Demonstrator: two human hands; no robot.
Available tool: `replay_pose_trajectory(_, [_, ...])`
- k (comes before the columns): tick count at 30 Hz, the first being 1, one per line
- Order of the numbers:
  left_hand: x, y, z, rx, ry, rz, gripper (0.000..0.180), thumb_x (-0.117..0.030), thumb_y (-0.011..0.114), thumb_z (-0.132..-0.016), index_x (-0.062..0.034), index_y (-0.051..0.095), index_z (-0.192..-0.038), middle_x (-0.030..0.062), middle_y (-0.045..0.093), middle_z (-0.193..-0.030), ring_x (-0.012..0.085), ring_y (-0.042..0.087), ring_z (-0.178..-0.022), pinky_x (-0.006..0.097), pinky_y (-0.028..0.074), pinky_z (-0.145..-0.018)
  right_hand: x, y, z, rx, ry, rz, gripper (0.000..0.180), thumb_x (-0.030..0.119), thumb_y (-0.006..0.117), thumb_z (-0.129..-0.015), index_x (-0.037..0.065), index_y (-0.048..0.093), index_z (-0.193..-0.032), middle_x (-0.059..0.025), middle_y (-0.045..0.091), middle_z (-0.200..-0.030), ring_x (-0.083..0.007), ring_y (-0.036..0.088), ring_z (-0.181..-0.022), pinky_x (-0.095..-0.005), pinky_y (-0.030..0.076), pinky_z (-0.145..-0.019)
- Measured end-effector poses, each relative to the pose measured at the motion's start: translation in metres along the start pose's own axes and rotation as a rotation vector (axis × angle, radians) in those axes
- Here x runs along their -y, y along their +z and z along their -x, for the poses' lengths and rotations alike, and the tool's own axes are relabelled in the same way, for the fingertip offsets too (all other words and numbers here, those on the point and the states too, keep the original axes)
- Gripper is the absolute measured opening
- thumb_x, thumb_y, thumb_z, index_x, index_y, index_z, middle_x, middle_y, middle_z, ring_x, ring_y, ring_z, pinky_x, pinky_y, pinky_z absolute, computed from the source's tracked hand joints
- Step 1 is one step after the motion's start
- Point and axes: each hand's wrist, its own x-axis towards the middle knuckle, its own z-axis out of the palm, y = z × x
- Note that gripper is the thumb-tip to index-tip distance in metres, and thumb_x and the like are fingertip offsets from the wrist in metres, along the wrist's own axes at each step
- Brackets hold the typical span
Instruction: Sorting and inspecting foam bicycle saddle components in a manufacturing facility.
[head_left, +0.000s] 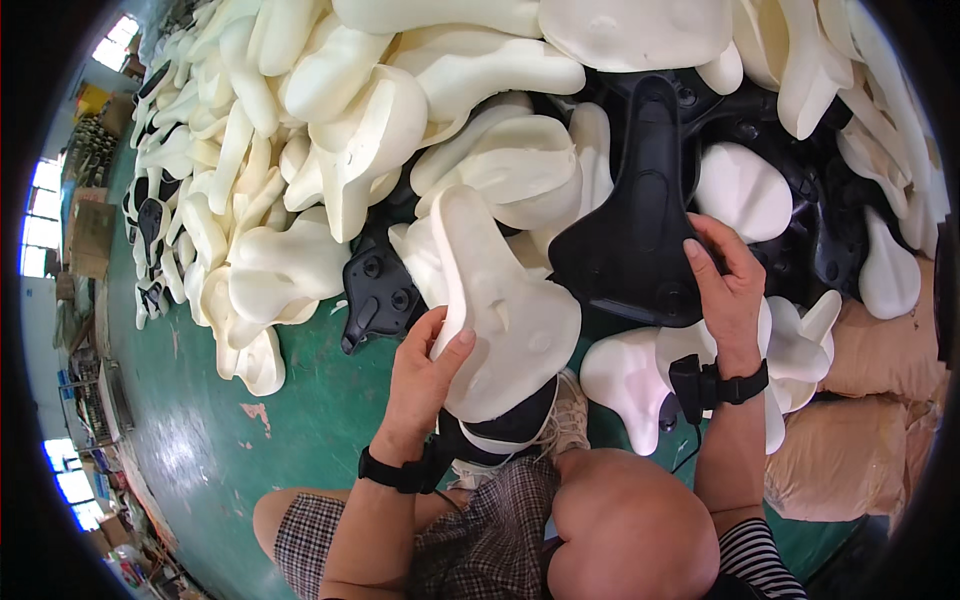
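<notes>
My left hand is closed on the edge of a cream foam bicycle saddle pad, thumb on its inner face and narrow nose pointing away from me. A black plastic saddle base is gripped at its right edge by my right hand, its long nose also pointing away. The two pieces are held side by side, a small gap between them. Beneath the foam pad, another dark piece with a white rim partly shows near my shoes.
A large heap of cream foam saddle pads fills the far side, with black bases among them. White pads lie to the right, beside brown sacks. Shelves and boxes line the left over the green floor.
</notes>
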Motion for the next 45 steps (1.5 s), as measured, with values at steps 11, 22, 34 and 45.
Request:
replay_pose_trajectory(11, [-0.022,0.011,0.005,0.179,-0.1,0.361,0.049,-0.03,0.052,-0.097,0.0053,0.046,-0.131,0.0101,0.061,-0.116,0.0153,0.058,-0.102,0.027,0.047,-0.088,0.023,0.04,0.003,0.274,-0.094,-0.214,0.02,0.0,0.067,-0.08,0.0,0.067,-0.099,-0.0083,0.065,-0.095,-0.0182,0.059,-0.089,-0.0271,0.045,-0.08])
replay_pose_trajectory(22, [-0.02,0.015,-0.002,0.19,-0.123,0.337,0.044,-0.024,0.056,-0.096,0.007,0.048,-0.127,0.0121,0.063,-0.113,0.0158,0.061,-0.099,0.027,0.049,-0.087,0.005,0.08,0.012,0.313,-0.278,-0.177,0.024,0.002,0.069,-0.077,0.001,0.063,-0.1,-0.0117,0.06,-0.099,-0.0252,0.059,-0.09,-0.0311,0.047,-0.079])
replay_pose_trajectory(34, [-0.001,0.01,-0.013,0.19,-0.004,0.468,0.053,-0.018,0.051,-0.096,0.0036,0.029,-0.139,0.0135,0.051,-0.129,0.0197,0.052,-0.116,0.032,0.043,-0.098,-0.016,0.089,0.049,0.199,0.579,-0.658,0.047,0.026,0.066,-0.089,-0.001,0.053,-0.125,-0.007,0.061,-0.113,-0.0132,0.055,-0.101,-0.028,0.044,-0.09])
replay_pose_trajectory(45, [-0.045,0.002,-0.013,0.078,0.215,0.598,0.049,-0.002,0.062,-0.088,-0.0109,0.04,-0.131,0.0038,0.056,-0.112,0.0113,0.055,-0.098,0.026,0.046,-0.089,-0.037,0.066,0.078,0.455,0.444,-0.62,0.07,0.045,0.072,-0.079,-0.002,0.05,-0.127,-0.0067,0.061,-0.112,-0.0139,0.055,-0.102,-0.0286,0.043,-0.092])
